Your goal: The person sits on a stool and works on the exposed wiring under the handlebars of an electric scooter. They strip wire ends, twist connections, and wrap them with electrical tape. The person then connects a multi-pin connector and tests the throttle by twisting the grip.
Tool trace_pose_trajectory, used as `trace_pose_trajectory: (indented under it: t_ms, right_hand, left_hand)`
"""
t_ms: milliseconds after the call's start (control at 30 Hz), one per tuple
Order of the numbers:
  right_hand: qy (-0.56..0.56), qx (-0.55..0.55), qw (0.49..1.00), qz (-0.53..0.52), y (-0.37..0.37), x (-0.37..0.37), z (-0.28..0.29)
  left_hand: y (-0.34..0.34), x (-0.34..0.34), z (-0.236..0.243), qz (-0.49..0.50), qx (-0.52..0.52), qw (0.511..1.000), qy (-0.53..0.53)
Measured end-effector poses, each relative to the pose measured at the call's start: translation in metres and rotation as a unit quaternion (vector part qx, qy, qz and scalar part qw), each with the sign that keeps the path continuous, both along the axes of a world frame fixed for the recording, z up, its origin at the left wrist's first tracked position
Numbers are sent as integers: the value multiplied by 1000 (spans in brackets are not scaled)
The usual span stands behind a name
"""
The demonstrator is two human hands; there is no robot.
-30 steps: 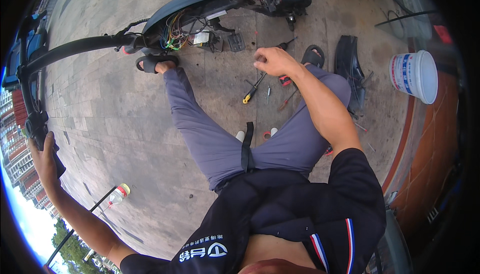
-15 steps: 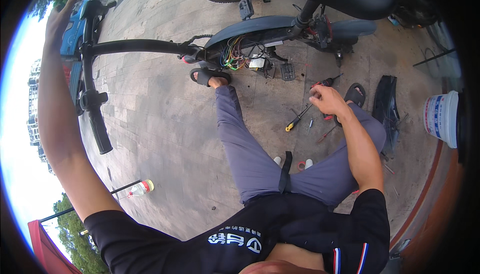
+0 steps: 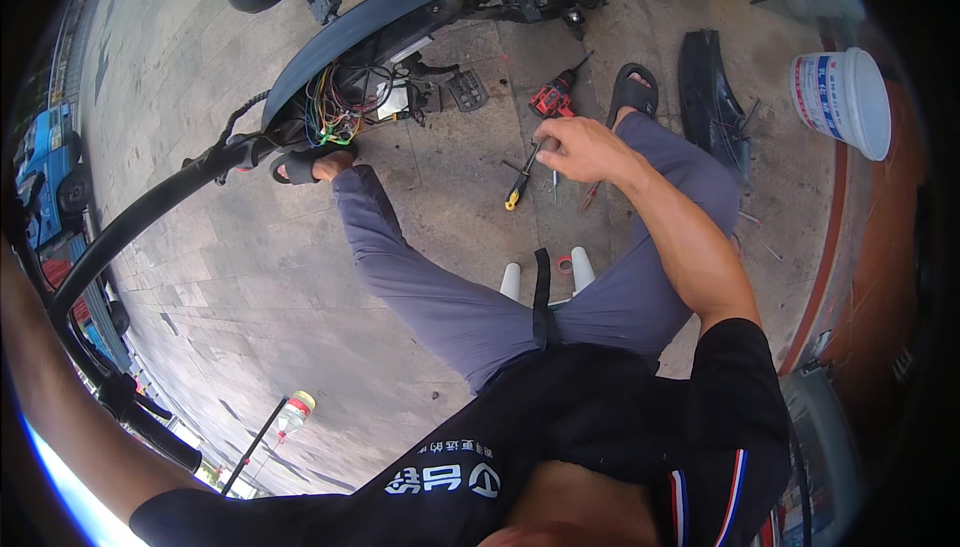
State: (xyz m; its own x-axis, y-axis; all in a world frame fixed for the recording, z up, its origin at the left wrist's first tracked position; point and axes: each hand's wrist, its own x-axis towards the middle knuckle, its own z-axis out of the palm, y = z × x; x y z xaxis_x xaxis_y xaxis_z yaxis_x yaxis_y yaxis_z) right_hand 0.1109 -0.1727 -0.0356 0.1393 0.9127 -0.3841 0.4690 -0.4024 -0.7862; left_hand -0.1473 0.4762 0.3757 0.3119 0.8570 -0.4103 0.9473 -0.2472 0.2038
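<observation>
My right hand [image 3: 585,149] is above the ground between my legs, its fingers curled together. A screwdriver [image 3: 516,191] with a yellow and black handle has its shaft running up to these fingertips. Whether the fingers grip that shaft or only cover its end, I cannot tell. Just beyond the hand lies a red and black power drill [image 3: 556,97]. My left arm [image 3: 70,407] reaches past the handlebar [image 3: 125,397] at the left, and its hand is out of sight. Ahead stands an electric bike [image 3: 365,37] with an opened frame and bundled colored wires [image 3: 338,102] hanging out.
A black curved plastic cover [image 3: 712,97] lies right of my right foot. Farther right is a white bucket [image 3: 855,102]. Small tools [image 3: 590,195] and a tape roll [image 3: 565,264] lie nearby. A bottle [image 3: 296,411] appears at lower left. A blue vehicle [image 3: 50,162] stands far left.
The view has shifted, so most things sit higher and farther left in it. The handlebar has swung down toward the lower left, and my left hand has left the picture. My right hand stays curled.
</observation>
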Motion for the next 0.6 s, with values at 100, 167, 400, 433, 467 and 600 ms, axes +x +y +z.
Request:
trace_pose_trajectory:
  t_ms: [100,167,400,433,467,600]
  right_hand:
    - [-8,22,1000,4,3,-6,-2]
    - [-11,31,999,2,3,-8,-4]
    - [-16,27,999,6,-5,-6,-5]
    - [-20,29,999,8,-5,-7,-5]
    - [-24,35,999,11,-4,-7,-4]
    - [-15,21,1000,8,-1,-9,0]
  left_hand:
    - [-69,29,-115,-122,-20,992,28]
    - [-133,54,-190,-208,-39,977,36]
    - [-331,115,-343,-390,-59,918,48]
    - [-344,116,-350,-399,-53,914,48]
    - [-355,117,-356,-408,-45,911,46]
    - [-350,115,-353,-417,4,909,24]
